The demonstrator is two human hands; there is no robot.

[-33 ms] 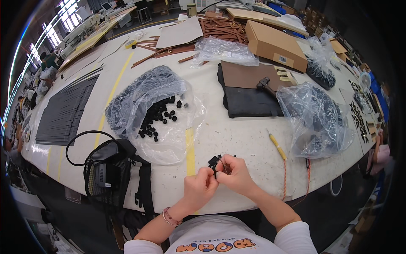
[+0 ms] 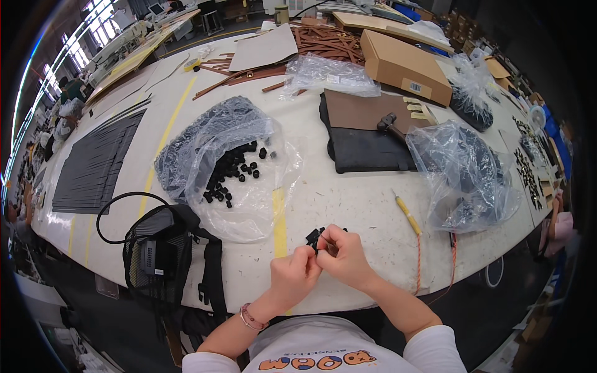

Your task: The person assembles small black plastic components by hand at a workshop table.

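A long pale worktable (image 2: 367, 193), marked with yellow stripes, filled most of the view. On it, left of centre, lay a clear plastic bag (image 2: 239, 227), with loose black pieces (image 2: 233, 165) at its mouth. At the near edge, a person's two bare hands met. The left hand (image 2: 291, 276) pinched a small black part (image 2: 313, 236) between thumb and forefinger; the right hand (image 2: 346, 256) had its thumb and forefinger curled in at the same spot, though whether they gripped the part could not be told. The part was probably light and fairly stiff, perhaps slippery if smooth, and its sides seemed the best place for a fingertip pinch. It looked dark, matt and blocky, jutting just beyond the fingertips, its lower portion hidden by them.
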